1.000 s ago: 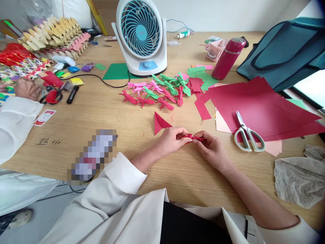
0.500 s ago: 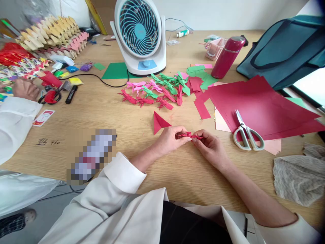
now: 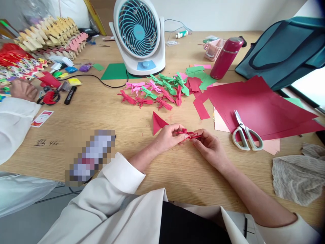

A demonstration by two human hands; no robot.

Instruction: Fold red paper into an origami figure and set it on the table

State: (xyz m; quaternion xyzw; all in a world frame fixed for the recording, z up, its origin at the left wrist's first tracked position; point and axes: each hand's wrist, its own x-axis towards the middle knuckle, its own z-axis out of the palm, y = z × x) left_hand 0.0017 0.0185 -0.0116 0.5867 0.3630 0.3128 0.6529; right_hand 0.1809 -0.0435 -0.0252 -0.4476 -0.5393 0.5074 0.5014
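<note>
Wooden tabletop (image 3: 106,112) under a pale wall, crowded edge to edge. At the far right, a teal bag (image 3: 281,51); in front of it, big red paper sheets (image 3: 254,105) with scissors (image 3: 243,134) lying on their near edge. At the back centre, a white and blue fan (image 3: 139,35), facing forward, with a green sheet (image 3: 115,71) at its foot. Right of the fan, a magenta bottle (image 3: 224,57), tilted. At the far left, rows of folded paper pieces (image 3: 50,34) and another person's hand (image 3: 22,89) near a black marker (image 3: 69,95). Near right, a grey cloth (image 3: 297,178). Mid-table, a scatter of small red, pink and green folded figures (image 3: 157,91), well beyond the hands; nearer, a red paper triangle (image 3: 157,122) just beside the left hand (image 3: 167,137).

Nothing between the hands and the near edge. Left hand and right hand (image 3: 210,147) both pinched shut on a small red folded paper figure (image 3: 189,134), held between them just above the tabletop. Long axis lying left to right, roughly level, thin tip pointing right.
</note>
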